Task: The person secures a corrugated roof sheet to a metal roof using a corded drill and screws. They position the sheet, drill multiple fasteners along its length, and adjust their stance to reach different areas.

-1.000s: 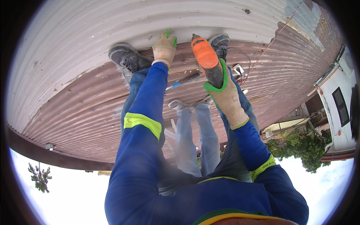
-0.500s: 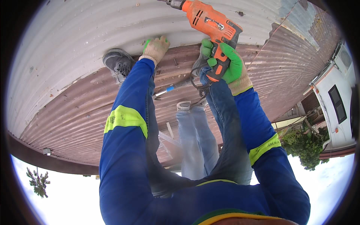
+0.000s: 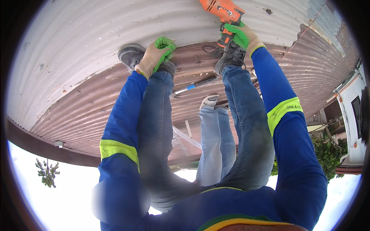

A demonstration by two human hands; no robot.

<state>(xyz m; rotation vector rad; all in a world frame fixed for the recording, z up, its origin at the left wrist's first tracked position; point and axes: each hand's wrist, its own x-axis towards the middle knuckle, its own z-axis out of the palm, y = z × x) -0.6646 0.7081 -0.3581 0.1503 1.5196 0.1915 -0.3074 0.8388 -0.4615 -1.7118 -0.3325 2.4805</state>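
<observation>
My right hand (image 3: 243, 37), in a green and beige work glove, is wrapped round the handle of an orange and black power drill (image 3: 225, 10). The drill points up and left, and the picture's top edge cuts off its front end. A dark cord (image 3: 212, 49) hangs from the handle's base. My left hand (image 3: 157, 56), gloved the same way, has its fingers pinched together above my left shoe (image 3: 131, 56). A tiny brownish thing shows at the fingertips, too small to name. Under both hands lies pale corrugated roof sheeting (image 3: 96, 42).
Brown corrugated sheeting (image 3: 88, 102) borders the pale sheets. A dark bar with blue tape (image 3: 190, 87) lies between my legs. Behind it another person's legs (image 3: 210, 150) stand. A loose nail-like piece (image 3: 197, 59) lies near my feet. A white building (image 3: 352, 111) rises at the right.
The drill has moved farther up, so its chuck is out of view. My left hand has turned and opened from a fist to a pinch, showing its green fingers. The view has shifted slightly.
</observation>
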